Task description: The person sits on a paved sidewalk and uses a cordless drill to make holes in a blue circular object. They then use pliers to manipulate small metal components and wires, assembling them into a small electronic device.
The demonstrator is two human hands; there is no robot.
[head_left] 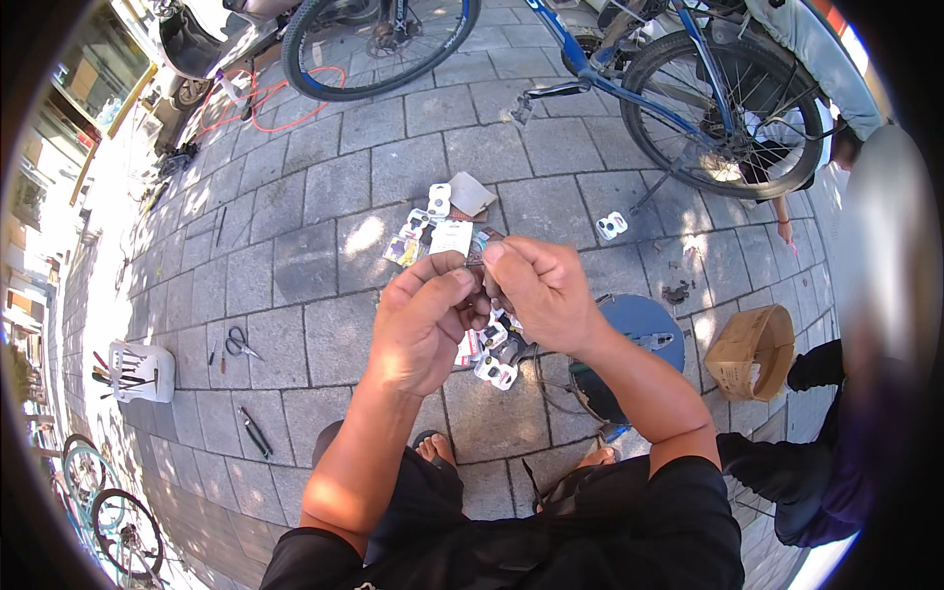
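Grey stone paving (551, 221) spread beneath everything, patched with sunlight. On it, at the far side, stood a blue bicycle (568, 49), its rear wheel (723, 113) to the right above a kickstand. Nearer, just right of the person's right forearm, sat a round blue-grey tub (639, 313) with something small and metallic on its top, and beyond that an open cardboard box (742, 356). Well off to the left was a white container (155, 369) holding several tools.

Both hands were raised over the paving at the centre, close together. The left hand (433, 315) had its fingers curled, thumb against forefinger; the right hand (536, 290) pressed its thumb over a bent forefinger. Past the hands and partly hidden below them lay small white packages (450, 236). Scissors (239, 342) rested on the left, farther off than a dark, long-handled tool (255, 433). Smallest of all, a small dark piece (474, 264) was pinched between the two hands' fingertips (too covered to identify).
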